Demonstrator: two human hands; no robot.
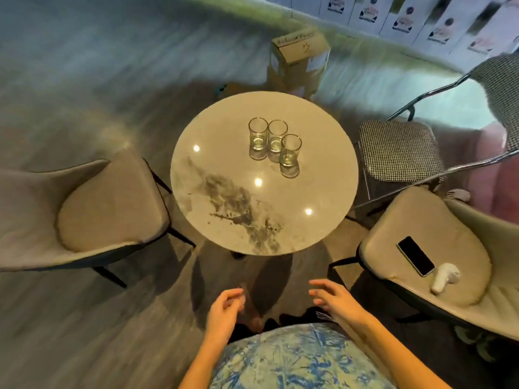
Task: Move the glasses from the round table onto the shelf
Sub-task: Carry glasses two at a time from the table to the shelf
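Three clear drinking glasses stand upright in a tight row on the far right part of the round marble table [224,175]: a left glass [257,137], a middle glass [277,140] and a right glass [290,155]. My left hand [224,310] and my right hand [332,300] hover low in front of my body, short of the table's near edge. Both hands hold nothing, and their fingers are loosely spread. No shelf is in view.
A beige chair [106,209] stands left of the table. Another beige chair [438,265] on the right carries a phone [416,256] and a white device [445,276]. A houndstooth chair [398,150] and a cardboard box [299,61] stand beyond the table.
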